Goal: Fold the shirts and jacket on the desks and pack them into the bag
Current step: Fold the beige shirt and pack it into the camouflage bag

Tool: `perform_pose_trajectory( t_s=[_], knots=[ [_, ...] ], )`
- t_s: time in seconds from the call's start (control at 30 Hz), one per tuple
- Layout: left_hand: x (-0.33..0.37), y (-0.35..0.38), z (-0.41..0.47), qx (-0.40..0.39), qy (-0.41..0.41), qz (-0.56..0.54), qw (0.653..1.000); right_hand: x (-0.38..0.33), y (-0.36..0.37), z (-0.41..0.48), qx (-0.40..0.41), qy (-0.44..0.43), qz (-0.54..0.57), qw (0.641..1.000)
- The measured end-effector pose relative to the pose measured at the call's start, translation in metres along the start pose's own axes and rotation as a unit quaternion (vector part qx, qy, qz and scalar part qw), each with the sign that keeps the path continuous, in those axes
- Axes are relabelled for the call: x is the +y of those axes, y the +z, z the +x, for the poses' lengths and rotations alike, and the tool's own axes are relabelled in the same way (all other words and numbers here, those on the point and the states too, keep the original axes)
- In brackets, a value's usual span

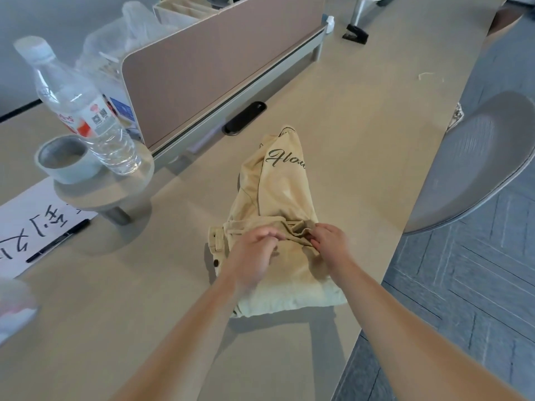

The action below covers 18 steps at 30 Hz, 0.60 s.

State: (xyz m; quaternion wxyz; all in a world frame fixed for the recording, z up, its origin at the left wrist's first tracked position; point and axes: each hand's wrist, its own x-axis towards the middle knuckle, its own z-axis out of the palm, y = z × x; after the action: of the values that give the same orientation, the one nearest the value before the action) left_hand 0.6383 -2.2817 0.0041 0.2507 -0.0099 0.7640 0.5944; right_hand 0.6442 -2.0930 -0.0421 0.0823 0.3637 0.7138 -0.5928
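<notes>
Both forearms reach in from the near edge. Left hand (254,253) and right hand (331,241) meet over the beige jacket (283,186), each grip narrow, pinching the bunched fold across its middle. It lies on the worktop (362,117), already folded narrow lengthwise. Step in hand, by judgement: folding. The next move calls for doubling one half over the other, then packing. Count: one jacket, one bottle (81,111), one cup (65,159), one pen (58,240), one paper sheet (26,227), one chair (474,163). No shirts in view; the packing bag cannot be identified.
</notes>
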Motion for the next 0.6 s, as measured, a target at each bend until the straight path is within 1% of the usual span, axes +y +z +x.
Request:
perform_pose_trajectory(
  t_s=[0.07, 0.1, 0.2, 0.23, 0.27, 0.33, 0.4, 0.47, 0.53, 0.6],
  knots=[
    [-0.014, 0.007, 0.000, -0.034, -0.043, 0.030, 0.998, -0.004, -0.003, -0.002, -0.005, 0.003, 0.021, 1.000],
    [-0.019, 0.008, 0.000, -0.035, -0.061, 0.019, 0.997, -0.006, -0.003, -0.005, -0.002, -0.011, 0.019, 1.000],
    [-0.019, 0.009, -0.001, -0.056, -0.097, -0.075, 0.991, -0.014, -0.007, -0.029, -0.016, -0.068, -0.048, 0.996],
    [-0.018, 0.010, -0.003, -0.059, -0.093, -0.087, 0.990, -0.012, -0.007, -0.034, -0.035, -0.085, -0.063, 0.994],
    [-0.018, 0.010, -0.005, -0.062, -0.076, -0.075, 0.992, -0.008, -0.007, -0.036, -0.061, -0.085, -0.071, 0.992],
    [-0.020, 0.013, -0.010, -0.052, -0.043, -0.033, 0.997, 0.000, -0.004, -0.039, -0.100, -0.066, -0.092, 0.989],
    [-0.031, 0.017, -0.008, -0.035, -0.023, 0.004, 0.999, 0.010, 0.002, -0.035, -0.106, -0.035, -0.073, 0.991],
    [-0.042, 0.022, -0.004, -0.013, -0.013, 0.004, 1.000, 0.023, 0.007, -0.028, -0.100, -0.020, -0.036, 0.994],
    [-0.054, 0.025, -0.001, 0.017, -0.016, -0.023, 0.999, 0.035, 0.009, -0.025, -0.093, -0.043, -0.026, 0.994],
    [-0.057, 0.028, -0.001, 0.033, -0.009, -0.024, 0.999, 0.042, 0.007, -0.024, -0.097, -0.057, -0.025, 0.993]
  ],
)
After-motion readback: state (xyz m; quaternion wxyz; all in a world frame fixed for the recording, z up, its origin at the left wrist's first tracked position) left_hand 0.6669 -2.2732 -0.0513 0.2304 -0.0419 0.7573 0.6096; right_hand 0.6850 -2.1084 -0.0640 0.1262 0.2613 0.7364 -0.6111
